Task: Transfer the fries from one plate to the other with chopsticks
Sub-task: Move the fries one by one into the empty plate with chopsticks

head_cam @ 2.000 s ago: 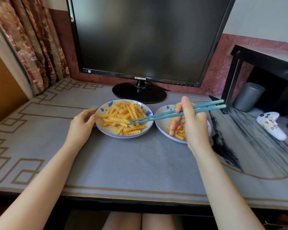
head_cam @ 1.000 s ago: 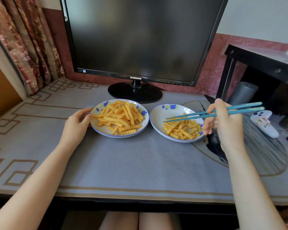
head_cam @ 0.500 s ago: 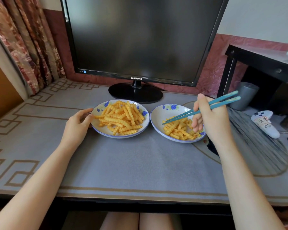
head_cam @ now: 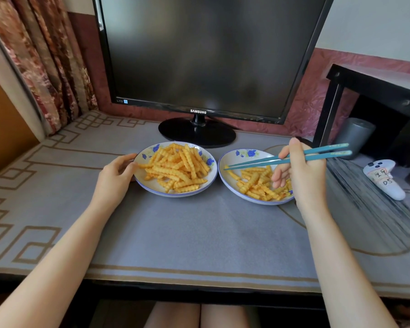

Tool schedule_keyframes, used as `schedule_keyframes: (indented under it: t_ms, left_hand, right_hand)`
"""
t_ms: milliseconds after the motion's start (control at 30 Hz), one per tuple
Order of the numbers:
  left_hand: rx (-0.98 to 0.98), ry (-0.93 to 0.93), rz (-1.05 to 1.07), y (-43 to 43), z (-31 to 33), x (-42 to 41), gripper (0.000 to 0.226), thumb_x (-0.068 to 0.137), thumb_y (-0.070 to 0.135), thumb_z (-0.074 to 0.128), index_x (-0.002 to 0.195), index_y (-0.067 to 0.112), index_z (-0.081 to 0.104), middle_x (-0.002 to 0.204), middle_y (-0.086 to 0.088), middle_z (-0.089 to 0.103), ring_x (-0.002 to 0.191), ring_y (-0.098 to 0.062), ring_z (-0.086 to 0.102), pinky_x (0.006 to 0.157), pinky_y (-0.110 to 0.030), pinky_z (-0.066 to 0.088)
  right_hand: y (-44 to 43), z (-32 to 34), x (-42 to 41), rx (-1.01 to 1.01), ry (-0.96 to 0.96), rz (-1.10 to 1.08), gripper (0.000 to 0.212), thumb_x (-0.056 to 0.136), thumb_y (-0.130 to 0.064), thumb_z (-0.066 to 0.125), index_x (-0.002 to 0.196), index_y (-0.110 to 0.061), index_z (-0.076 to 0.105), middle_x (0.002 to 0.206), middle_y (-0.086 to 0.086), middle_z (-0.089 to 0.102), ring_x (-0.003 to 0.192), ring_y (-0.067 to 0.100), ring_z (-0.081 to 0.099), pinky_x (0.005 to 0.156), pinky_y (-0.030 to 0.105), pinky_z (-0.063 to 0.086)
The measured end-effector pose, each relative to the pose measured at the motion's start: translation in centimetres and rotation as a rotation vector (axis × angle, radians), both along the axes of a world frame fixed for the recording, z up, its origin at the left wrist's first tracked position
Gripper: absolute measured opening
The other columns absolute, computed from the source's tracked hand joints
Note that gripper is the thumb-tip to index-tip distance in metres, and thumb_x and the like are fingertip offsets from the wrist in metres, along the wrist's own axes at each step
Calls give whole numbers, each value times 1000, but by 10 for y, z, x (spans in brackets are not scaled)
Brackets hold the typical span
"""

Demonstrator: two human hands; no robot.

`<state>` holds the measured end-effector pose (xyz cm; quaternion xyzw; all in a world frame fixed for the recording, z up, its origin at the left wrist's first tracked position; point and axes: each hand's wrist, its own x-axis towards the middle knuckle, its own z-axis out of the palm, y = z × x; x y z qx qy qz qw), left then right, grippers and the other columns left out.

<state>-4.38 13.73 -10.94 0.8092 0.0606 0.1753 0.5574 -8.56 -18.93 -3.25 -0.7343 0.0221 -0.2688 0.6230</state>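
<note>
L hand [head_cam: 115, 176] grips rim of white blue-flowered ceramic plate [head_cam: 175, 194], heaped yellow crinkle-cut fries [head_cam: 175, 169] just beyond its thumb | R hand [head_cam: 303, 176] pinches teal chopsticks [head_cam: 329, 155], tips together, empty, over second flowered plate [head_cam: 237, 156] beneath it | risk: ridged fry slips from smooth sticks, drops between plates.

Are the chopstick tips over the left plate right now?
No, the tips of the chopsticks are over the left edge of the right plate, short of the left plate.
</note>
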Motion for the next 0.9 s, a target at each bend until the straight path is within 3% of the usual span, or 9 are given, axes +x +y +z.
schedule_keyframes:
  t_ms: [133, 333, 500, 633, 733, 900]
  left_hand:
    - [3, 6, -2, 0, 0, 0, 28, 96, 16, 51, 121, 18, 64, 103, 1, 68, 80, -2, 65, 93, -36, 51]
    - [10, 0, 1, 0, 0, 0, 28, 97, 16, 51, 122, 16, 63, 104, 1, 67, 80, -1, 63, 86, -28, 49]
    - [-1, 0, -3, 0, 0, 0, 28, 97, 16, 52, 122, 16, 63, 107, -1, 68, 81, -1, 63, 89, -30, 49]
    - [-8, -4, -8, 0, 0, 0, 28, 97, 16, 51, 122, 16, 63, 105, 1, 67, 72, 8, 63, 80, -20, 48]
    - [-14, -2, -13, 1, -1, 1, 28, 97, 15, 51, 122, 16, 63, 104, 2, 67, 67, 16, 61, 86, -27, 49]
    - [-16, 3, -15, 1, 0, 0, 29, 96, 17, 52, 123, 17, 63, 102, 4, 68, 67, 16, 62, 92, -33, 50]
  right_hand:
    - [-5, 2, -5, -22, 0, 3, 38, 104, -22, 38, 71, -10, 51, 39, 10, 52, 27, 20, 45, 35, 22, 31]
    - [-5, 2, -4, -50, 19, 10, 38, 104, -23, 38, 71, -9, 50, 38, 10, 52, 27, 19, 45, 34, 20, 31]
    - [-2, -1, -2, 42, 5, -59, 40, 104, -27, 38, 69, -11, 49, 37, 9, 52, 28, 20, 46, 35, 22, 34]
    - [3, 7, -8, 189, -54, -48, 36, 103, -23, 39, 70, -9, 46, 37, 10, 50, 28, 21, 45, 34, 17, 34]
    - [17, 15, -14, 267, -52, 19, 35, 102, -23, 41, 70, -11, 46, 36, 9, 47, 29, 22, 44, 36, 17, 33]
    - [56, 15, -18, 294, 8, 197, 38, 102, -27, 42, 68, -11, 47, 35, 8, 46, 28, 22, 42, 39, 23, 35]
